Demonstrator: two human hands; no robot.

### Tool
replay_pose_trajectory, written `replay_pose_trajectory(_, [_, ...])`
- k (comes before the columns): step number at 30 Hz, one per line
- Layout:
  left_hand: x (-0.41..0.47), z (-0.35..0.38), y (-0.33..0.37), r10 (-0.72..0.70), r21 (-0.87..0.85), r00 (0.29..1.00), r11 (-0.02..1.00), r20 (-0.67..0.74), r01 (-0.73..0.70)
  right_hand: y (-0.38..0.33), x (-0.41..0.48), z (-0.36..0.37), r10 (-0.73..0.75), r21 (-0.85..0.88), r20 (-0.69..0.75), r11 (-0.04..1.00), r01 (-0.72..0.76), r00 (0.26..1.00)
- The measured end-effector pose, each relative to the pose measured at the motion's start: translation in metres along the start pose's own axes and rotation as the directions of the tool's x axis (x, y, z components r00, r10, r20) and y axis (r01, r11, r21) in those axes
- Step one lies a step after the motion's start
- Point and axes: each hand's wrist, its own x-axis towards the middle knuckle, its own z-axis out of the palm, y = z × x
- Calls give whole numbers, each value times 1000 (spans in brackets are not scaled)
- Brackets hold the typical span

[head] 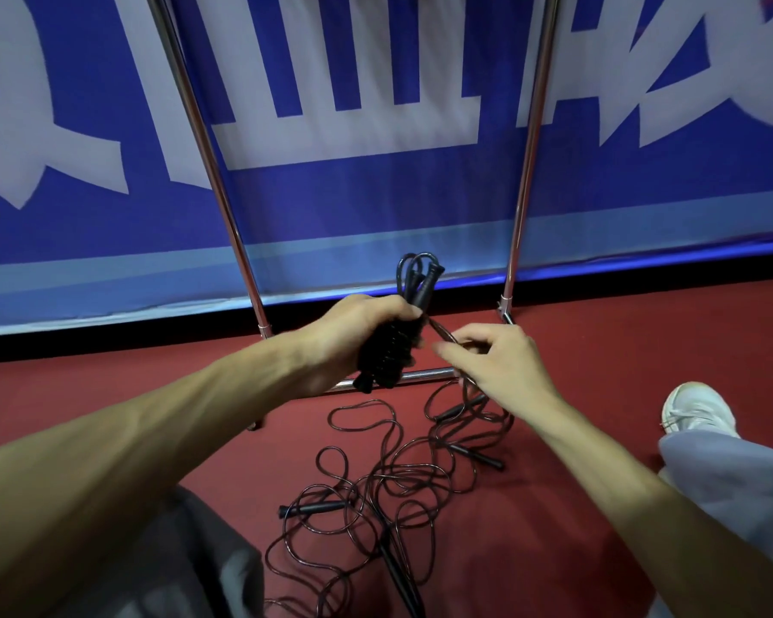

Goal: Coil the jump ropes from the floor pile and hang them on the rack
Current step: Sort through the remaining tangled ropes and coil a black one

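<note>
Rack (206, 149): its two metal posts are rising in front of the blue banner (376, 194), and its low bar is lying on the floor behind our hands.
Left grip (353, 336): we are clamping it round the coiled rope (391, 354), with the fingers curled tight and the thumb on the upper side.
Coiled rope: it is standing almost upright in the left grip, above the floor, with its loops and black handle ends sticking out over the thumb.
Right grip (500, 363): we are pinching the loose strand (442, 335) just beside the coil, with the fingers bent round it.
Loose strand: it is running from the coil through the right grip and down toward the floor pile (389, 483).
Floor pile: thin dark ropes are lying tangled on the red floor (599, 350) between our arms, with several black handles among them.
Right edge: a white shoe (697, 408) and a grey trouser leg (732, 483) are showing there.
</note>
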Motion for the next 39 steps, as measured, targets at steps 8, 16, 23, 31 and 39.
replay_pose_trajectory(8, [7,-24,1,-83,-74,966,995,-244,67,5,-7,7,204,33,202,976,-215,958])
replay_pose_trajectory(16, [15,-59,-9,-18,131,913,988,-408,78,-5,-14,9,117,29,399,990,-140,909])
replay_pose_trajectory(23, [22,-73,-13,200,580,861,804,-468,129,-8,-15,9,155,-60,512,988,-145,845])
replay_pose_trajectory(31, [37,-62,-24,228,915,957,396,-179,76,-34,-23,1,-79,-172,585,961,218,807])
replay_pose_trajectory(39, [25,-24,-22,35,858,970,459,239,-228,-40,-10,-7,-303,81,281,953,292,911])
